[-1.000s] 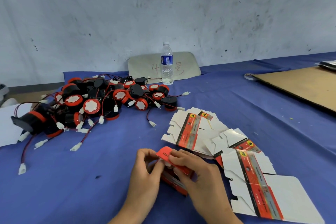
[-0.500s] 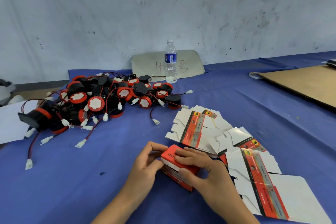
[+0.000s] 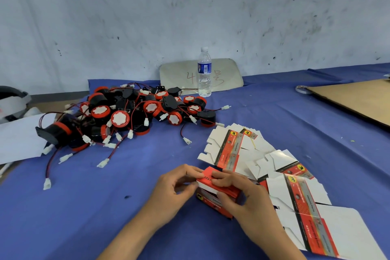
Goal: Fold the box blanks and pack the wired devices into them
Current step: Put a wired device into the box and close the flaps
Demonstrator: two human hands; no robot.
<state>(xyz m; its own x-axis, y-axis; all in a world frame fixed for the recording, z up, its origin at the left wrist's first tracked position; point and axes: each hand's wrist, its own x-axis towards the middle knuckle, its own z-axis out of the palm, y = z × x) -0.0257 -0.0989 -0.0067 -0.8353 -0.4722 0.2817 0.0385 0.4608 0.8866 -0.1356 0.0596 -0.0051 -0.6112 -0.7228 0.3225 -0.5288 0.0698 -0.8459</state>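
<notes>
A small red box (image 3: 213, 194) stands on the blue cloth at the front centre, its red top flap partly raised. My left hand (image 3: 175, 190) holds its left end with curled fingers. My right hand (image 3: 240, 194) grips the box from the right, fingers over the top flap. Flat box blanks (image 3: 274, 167), white with red and black strips, fan out to the right of the box. A heap of black and red wired devices (image 3: 126, 116) with white plugs lies at the back left.
A water bottle (image 3: 204, 73) stands at the back centre before a pale board (image 3: 228, 72). A brown cardboard sheet (image 3: 358, 101) lies at the right, a tape roll (image 3: 300, 89) by its corner. White paper (image 3: 19, 139) covers the left edge.
The box went from being lifted with its flap up to resting on the cloth. Both hands shifted slightly right on it, and the top flap now stands a little open.
</notes>
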